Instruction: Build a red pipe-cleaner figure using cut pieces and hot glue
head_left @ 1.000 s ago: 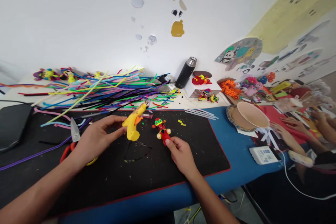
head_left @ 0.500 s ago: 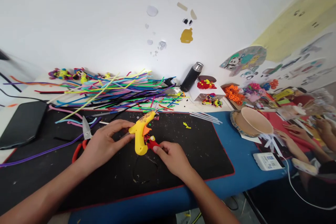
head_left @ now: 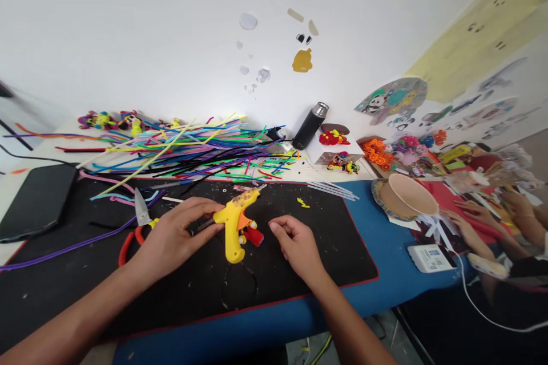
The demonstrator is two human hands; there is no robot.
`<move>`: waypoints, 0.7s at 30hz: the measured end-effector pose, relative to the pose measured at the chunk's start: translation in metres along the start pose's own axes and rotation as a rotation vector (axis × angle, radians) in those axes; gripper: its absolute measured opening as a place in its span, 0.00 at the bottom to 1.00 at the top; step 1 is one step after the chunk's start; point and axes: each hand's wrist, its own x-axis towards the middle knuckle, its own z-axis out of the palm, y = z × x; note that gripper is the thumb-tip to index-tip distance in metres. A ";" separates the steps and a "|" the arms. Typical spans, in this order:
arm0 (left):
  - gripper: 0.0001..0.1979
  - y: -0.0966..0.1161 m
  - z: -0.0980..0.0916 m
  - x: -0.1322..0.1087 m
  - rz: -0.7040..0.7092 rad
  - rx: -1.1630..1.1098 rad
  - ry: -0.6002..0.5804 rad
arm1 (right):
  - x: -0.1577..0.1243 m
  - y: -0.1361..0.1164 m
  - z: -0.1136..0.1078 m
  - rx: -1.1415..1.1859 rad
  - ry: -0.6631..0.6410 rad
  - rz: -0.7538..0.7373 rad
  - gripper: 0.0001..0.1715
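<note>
My left hand [head_left: 177, 235] grips the rear of a yellow glue gun [head_left: 234, 223], thumb below and fingers over the top. The gun stands on its handle on the black mat [head_left: 299, 262], nozzle pointing up and to the right. A small red figure with yellow bits [head_left: 253, 235] lies on the mat against the gun's handle. My right hand [head_left: 296, 245] rests on the mat just right of the figure, fingers loosely curled and apart, holding nothing and not touching it.
Red-handled scissors [head_left: 137, 218] lie left of my left hand. A heap of coloured pipe cleaners [head_left: 180, 148] fills the back, beside a black bottle [head_left: 310, 124]. A paper bowl [head_left: 411, 195] and white box [head_left: 429, 258] sit right, near another person's hands [head_left: 473, 218].
My right hand slid the red figure left up against the glue gun, then let go and drew back to the right. My left hand kept hold of the gun.
</note>
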 end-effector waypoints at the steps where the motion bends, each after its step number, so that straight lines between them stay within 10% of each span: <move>1: 0.19 0.000 0.001 -0.001 0.010 -0.001 -0.007 | 0.001 -0.004 0.001 0.022 0.019 -0.004 0.20; 21: 0.18 0.008 0.012 -0.005 0.063 0.055 -0.069 | 0.013 -0.031 0.020 0.249 0.110 -0.089 0.19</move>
